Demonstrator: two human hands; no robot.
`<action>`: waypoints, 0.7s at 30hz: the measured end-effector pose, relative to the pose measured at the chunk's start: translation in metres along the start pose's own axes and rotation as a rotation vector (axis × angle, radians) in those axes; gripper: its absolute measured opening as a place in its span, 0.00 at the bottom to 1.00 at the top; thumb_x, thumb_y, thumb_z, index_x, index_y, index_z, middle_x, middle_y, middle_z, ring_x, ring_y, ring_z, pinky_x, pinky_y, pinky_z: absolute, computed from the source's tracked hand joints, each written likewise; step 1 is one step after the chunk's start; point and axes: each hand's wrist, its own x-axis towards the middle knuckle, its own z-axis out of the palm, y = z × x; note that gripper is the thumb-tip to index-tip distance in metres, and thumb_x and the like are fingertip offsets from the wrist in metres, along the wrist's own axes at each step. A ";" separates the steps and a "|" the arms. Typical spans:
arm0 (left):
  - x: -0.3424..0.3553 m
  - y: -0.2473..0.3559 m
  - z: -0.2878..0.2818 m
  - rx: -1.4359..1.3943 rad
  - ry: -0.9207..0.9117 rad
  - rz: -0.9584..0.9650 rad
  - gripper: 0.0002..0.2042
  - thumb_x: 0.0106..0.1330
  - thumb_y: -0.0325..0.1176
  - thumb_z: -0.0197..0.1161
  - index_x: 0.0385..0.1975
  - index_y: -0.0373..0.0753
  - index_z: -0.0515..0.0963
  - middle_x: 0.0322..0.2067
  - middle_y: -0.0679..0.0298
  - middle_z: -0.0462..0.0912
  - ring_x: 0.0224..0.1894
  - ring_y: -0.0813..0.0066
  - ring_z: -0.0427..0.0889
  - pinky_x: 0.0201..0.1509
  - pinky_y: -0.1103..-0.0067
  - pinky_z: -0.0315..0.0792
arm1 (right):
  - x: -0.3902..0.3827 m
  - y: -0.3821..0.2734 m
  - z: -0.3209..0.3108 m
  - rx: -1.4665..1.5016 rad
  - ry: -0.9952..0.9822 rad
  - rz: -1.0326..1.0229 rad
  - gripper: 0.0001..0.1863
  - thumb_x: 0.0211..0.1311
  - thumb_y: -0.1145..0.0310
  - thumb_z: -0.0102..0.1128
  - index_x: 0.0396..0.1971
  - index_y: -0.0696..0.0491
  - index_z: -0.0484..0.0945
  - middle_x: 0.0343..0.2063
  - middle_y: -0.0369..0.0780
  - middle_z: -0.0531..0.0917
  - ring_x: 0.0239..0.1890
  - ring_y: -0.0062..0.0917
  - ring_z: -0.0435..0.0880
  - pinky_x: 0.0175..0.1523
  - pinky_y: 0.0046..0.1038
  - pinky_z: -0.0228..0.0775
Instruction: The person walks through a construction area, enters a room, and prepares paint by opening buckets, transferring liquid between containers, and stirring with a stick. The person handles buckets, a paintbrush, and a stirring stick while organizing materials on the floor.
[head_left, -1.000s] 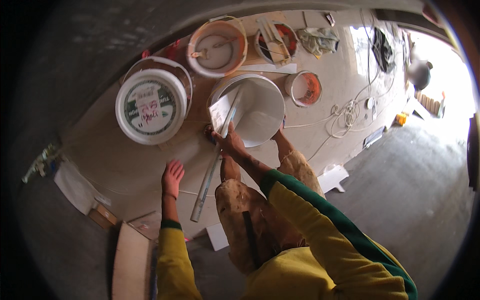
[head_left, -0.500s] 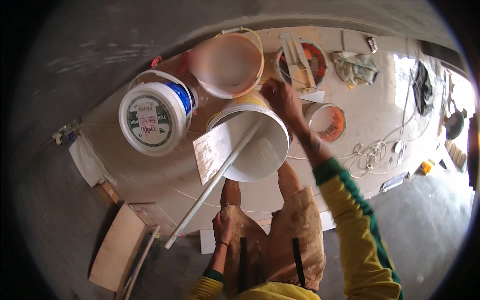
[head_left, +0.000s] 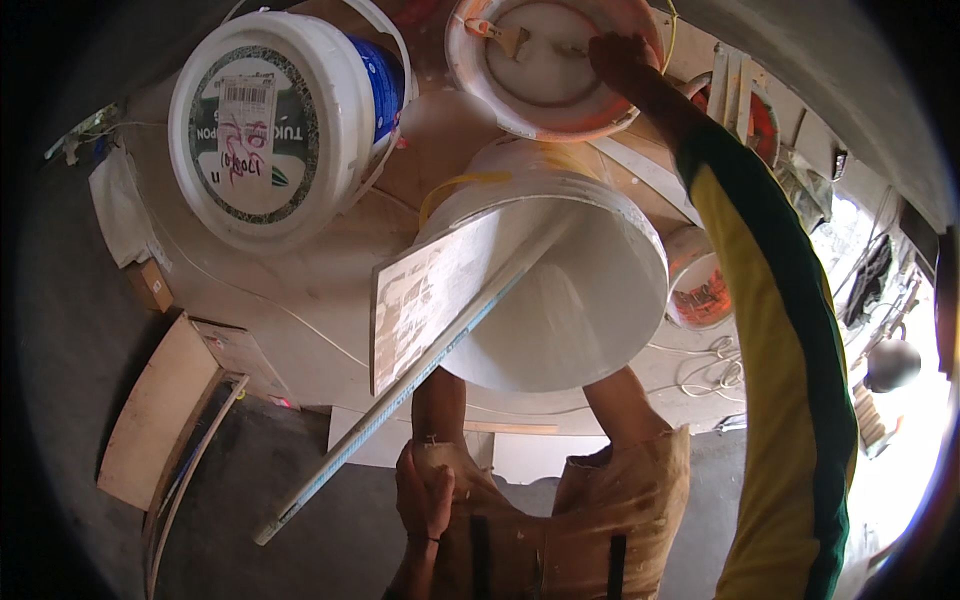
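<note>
My right hand (head_left: 618,55) reaches far forward into an orange-stained bucket (head_left: 480,95) of white paste. Its fingers curl near a small tool lying there, and I cannot tell whether they grip it. A scraper (head_left: 503,35) lies in the same bucket. My left hand (head_left: 425,495) rests flat on my left knee and holds nothing. Below my right arm stands a big white bucket (head_left: 590,300) filled with white paste. A smeared flat board (head_left: 430,290) and a long straightedge (head_left: 400,400) lie across its rim.
A closed white bucket with a blue side (head_left: 270,120) stands at the upper left. A small orange pot (head_left: 700,285) and loose white cables (head_left: 705,365) lie to the right. Wooden boards (head_left: 155,410) lean at the lower left. The floor sheet is stained.
My right hand has gone from the big white bucket's rim out to the orange-stained bucket. The left hand left the floor and now sits on my knee. The view has moved closer.
</note>
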 end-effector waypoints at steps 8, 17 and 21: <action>0.002 -0.012 -0.011 0.096 -0.078 -0.076 0.34 0.54 0.45 0.58 0.59 0.36 0.58 0.55 0.50 0.65 0.56 0.52 0.66 0.57 0.65 0.64 | -0.114 0.000 -0.150 0.480 0.372 0.222 0.14 0.60 0.68 0.45 0.46 0.51 0.71 0.28 0.45 0.80 0.30 0.38 0.83 0.33 0.44 0.76; 0.035 -0.025 -0.044 0.364 -0.118 0.273 0.33 0.56 0.49 0.58 0.58 0.38 0.59 0.55 0.52 0.67 0.56 0.54 0.67 0.56 0.65 0.65 | -0.127 0.000 -0.089 0.641 0.169 0.401 0.12 0.55 0.69 0.50 0.41 0.50 0.74 0.25 0.46 0.80 0.28 0.37 0.82 0.33 0.40 0.74; 0.028 -0.017 -0.037 0.447 -0.085 0.211 0.31 0.58 0.49 0.55 0.57 0.37 0.60 0.53 0.51 0.68 0.55 0.54 0.69 0.55 0.66 0.66 | -0.194 0.000 -0.116 0.943 0.459 0.653 0.10 0.57 0.65 0.51 0.39 0.47 0.74 0.27 0.48 0.80 0.31 0.42 0.80 0.35 0.43 0.70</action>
